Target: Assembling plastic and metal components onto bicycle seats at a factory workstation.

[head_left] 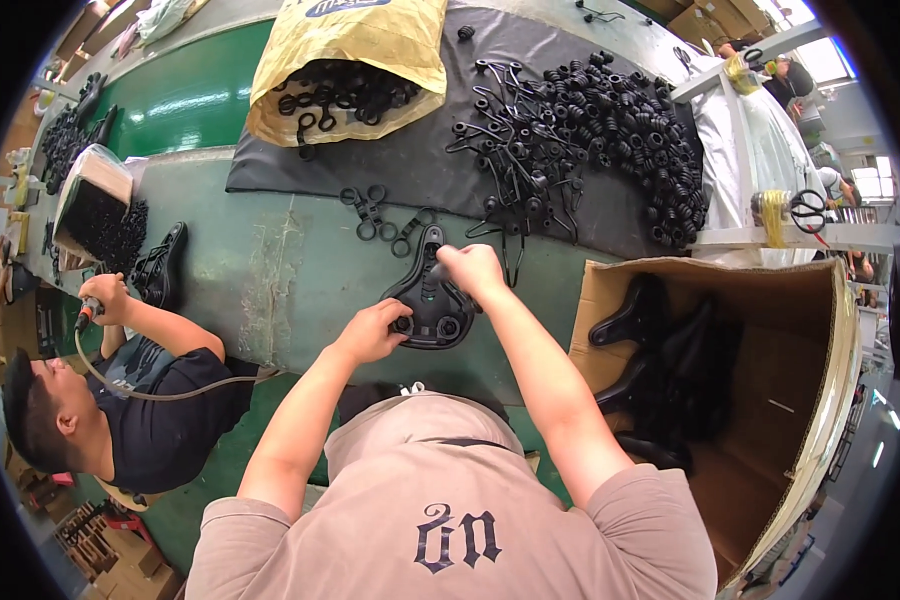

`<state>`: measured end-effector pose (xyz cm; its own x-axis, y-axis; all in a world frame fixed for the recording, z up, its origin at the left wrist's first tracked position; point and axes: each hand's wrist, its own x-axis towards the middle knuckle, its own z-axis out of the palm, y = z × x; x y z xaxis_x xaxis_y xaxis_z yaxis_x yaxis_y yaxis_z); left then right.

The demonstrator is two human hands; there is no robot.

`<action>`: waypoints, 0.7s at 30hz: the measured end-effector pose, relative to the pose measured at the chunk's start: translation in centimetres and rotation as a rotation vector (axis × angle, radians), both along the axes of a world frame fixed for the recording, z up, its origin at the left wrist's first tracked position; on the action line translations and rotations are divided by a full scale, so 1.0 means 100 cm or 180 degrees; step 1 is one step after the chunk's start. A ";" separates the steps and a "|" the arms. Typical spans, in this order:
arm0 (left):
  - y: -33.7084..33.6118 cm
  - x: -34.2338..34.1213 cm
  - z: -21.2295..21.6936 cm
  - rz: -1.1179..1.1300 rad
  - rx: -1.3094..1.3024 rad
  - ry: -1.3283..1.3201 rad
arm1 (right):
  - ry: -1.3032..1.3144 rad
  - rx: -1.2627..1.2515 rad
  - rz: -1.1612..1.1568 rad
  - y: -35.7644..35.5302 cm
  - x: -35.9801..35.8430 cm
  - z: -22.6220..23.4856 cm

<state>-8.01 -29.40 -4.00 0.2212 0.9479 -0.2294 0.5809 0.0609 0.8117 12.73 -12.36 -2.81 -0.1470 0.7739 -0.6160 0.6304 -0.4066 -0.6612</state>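
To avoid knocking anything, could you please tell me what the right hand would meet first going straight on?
The right hand would probably meet the black, saddle-shaped, plastic-looking part first; whether they touch is unclear.

Wide fisheye view from the wearer's head, facing down, near the workbench (215, 250); rim curving

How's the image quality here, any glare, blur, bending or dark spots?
Head view: glare washes out the window at upper right; head view: the right hand looks slightly smeared near its fingertips; head view: fisheye distortion bows the cardboard box, and black parts inside blend into shadow.
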 end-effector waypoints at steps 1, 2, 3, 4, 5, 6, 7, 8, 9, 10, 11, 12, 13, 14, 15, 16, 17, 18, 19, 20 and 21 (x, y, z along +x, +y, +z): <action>-0.001 -0.002 -0.001 0.0005 -0.0137 -0.0080 | -0.0821 0.0512 0.0698 -0.009 -0.016 0.023; -0.002 -0.004 -0.003 0.0007 -0.0276 -0.0162 | -0.1039 0.0984 0.0967 -0.028 -0.025 0.015; 0.000 -0.004 -0.004 0.0002 -0.0276 -0.0167 | -0.1260 0.1469 0.1213 -0.047 -0.030 0.004; 0.002 -0.003 -0.005 0.0041 -0.0008 -0.0202 | -0.1140 0.1556 0.0946 -0.062 -0.032 -0.013; 0.003 -0.002 -0.007 0.0083 0.0255 -0.0239 | -0.1019 0.1637 0.0684 -0.073 -0.033 -0.027; 0.006 -0.002 -0.004 0.0065 0.0244 -0.0258 | -0.1001 0.1345 0.0583 -0.077 -0.033 -0.024; 0.011 0.000 0.007 -0.0023 0.0382 -0.0059 | -0.1037 0.1333 0.0542 -0.073 -0.028 -0.025; 0.016 0.003 0.012 -0.0118 0.0527 0.0135 | -0.0946 0.1558 0.0672 -0.067 -0.020 -0.024; 0.018 0.009 0.009 -0.0161 0.0532 0.0108 | -0.0847 0.1788 0.0813 -0.062 -0.013 -0.025; 0.017 0.015 0.005 0.0579 0.0619 0.0161 | -0.0890 0.2235 0.0905 -0.068 -0.009 -0.026; 0.019 0.023 -0.001 0.1311 0.0695 0.0207 | -0.0942 0.2515 0.0973 -0.076 -0.007 -0.026; 0.019 0.033 -0.021 0.1741 0.0499 0.0592 | -0.0828 0.2240 0.1012 -0.084 -0.014 -0.025; 0.028 0.045 -0.032 0.2025 0.0010 0.0516 | -0.0739 0.1966 0.1017 -0.089 -0.019 -0.028; 0.034 0.052 -0.038 0.1978 0.0222 0.0676 | -0.0740 0.2287 0.1017 -0.094 -0.019 -0.049; 0.033 0.051 -0.042 0.1954 0.0413 0.0854 | -0.0687 0.2395 0.0950 -0.100 -0.019 -0.050; 0.035 0.050 -0.047 0.1898 0.0411 0.0854 | -0.0771 0.2563 0.0876 -0.102 -0.022 -0.053; 0.039 0.047 -0.052 0.1905 0.0547 0.0878 | -0.0850 0.2733 0.0805 -0.103 -0.025 -0.055; 0.039 0.042 -0.054 0.1938 0.0665 0.0916 | -0.0843 0.2678 0.0746 -0.100 -0.027 -0.054; 0.054 0.044 -0.049 0.1928 0.0650 0.0911 | -0.0831 0.2654 0.0685 -0.086 -0.027 -0.051; 0.059 0.042 -0.053 0.1982 0.0629 0.0944 | -0.0742 0.2818 0.0613 -0.074 -0.028 -0.053; 0.066 0.043 -0.053 0.2042 0.0623 0.0971 | -0.0722 0.2848 0.0594 -0.073 -0.027 -0.056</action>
<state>-3.73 -22.76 -9.27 -0.4372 0.8994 -0.0054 0.6814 0.3351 0.6507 9.98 -19.69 -8.37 -0.2658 0.9495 0.1670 0.7862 0.3137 -0.5325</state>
